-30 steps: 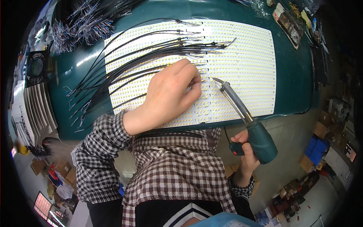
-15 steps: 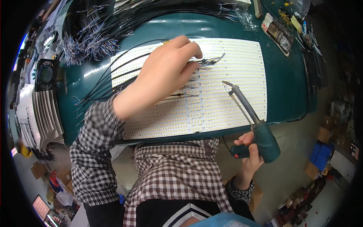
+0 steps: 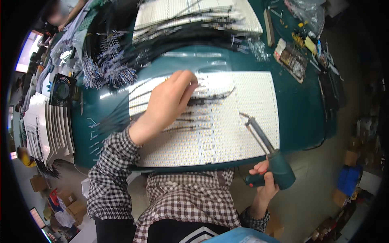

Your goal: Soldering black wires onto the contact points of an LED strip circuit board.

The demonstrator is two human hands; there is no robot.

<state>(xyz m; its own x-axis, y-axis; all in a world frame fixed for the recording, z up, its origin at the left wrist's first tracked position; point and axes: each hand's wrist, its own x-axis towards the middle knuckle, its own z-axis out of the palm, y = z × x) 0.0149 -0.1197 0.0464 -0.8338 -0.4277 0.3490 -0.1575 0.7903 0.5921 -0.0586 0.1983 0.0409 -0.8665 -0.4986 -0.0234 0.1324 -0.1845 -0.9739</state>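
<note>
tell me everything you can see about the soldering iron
The soldering iron has a chunky dark teal pistol-style handle, a long dark metal shaft and a thin bent tip. The right hand grips the handle at the table's near edge. The shaft slants up-left, its tip over the white LED panel; contact cannot be told.

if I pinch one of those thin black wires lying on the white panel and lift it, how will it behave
The black wires are long and very thin, so one would probably droop from the left hand. They look light, likely lifting with little effort. They lie crowded across the white LED panel, so neighbours may drag along.
</note>
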